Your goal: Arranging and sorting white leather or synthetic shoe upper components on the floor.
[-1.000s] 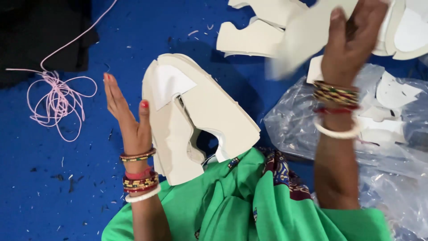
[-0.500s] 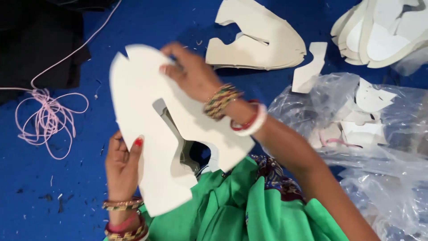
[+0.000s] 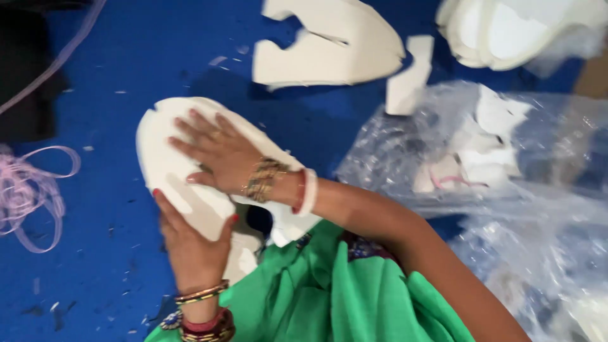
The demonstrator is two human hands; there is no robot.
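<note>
Right hand (image 3: 218, 155) flat on white foam cutout stack (image 3: 168, 161), fingers spread wide | left hand (image 3: 190, 244) under stack's lower edge, fingers holding it | stack left of middle, over blue surface (image 3: 107, 82) | pink cord (image 3: 28, 196) far left | plastic bag (image 3: 506, 190) right

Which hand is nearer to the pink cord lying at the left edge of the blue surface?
Left. The left hand grips the lower edge of the white foam piece, closer to the pink cord. The right hand lies flat on top, slightly farther right.
</note>
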